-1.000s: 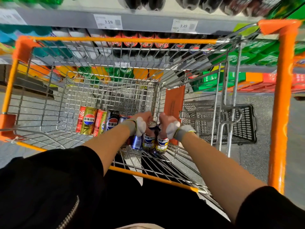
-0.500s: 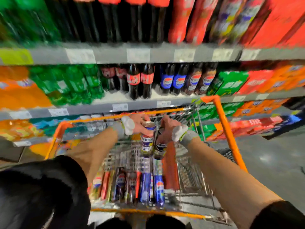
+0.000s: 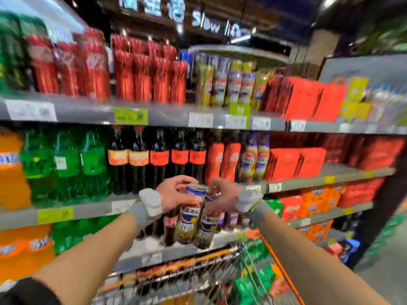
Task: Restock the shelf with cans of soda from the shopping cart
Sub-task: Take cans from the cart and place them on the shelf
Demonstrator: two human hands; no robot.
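My left hand (image 3: 174, 194) grips the top of a tall dark soda can (image 3: 189, 219) with a blue and white logo. My right hand (image 3: 222, 194) holds a second matching can (image 3: 207, 230) right beside it, the two cans touching. Both cans hang upright in front of the middle shelves, above the orange-framed wire shopping cart (image 3: 220, 260). On the upper shelf (image 3: 167, 117), a row of similar gold and blue cans (image 3: 229, 86) stands right of the red cans (image 3: 143, 71). The whole view is motion-blurred.
Green and orange bottles (image 3: 66, 161) fill the left of the middle shelf, dark cola bottles (image 3: 158, 157) the centre, red cartons (image 3: 308, 161) the right. Lower shelves hold orange and green packs. The aisle floor (image 3: 385, 260) opens at the right.
Both hands lifted the two cans out of the cart and up to shelf height. The view has swung up from the cart's basket to the upper shelves.
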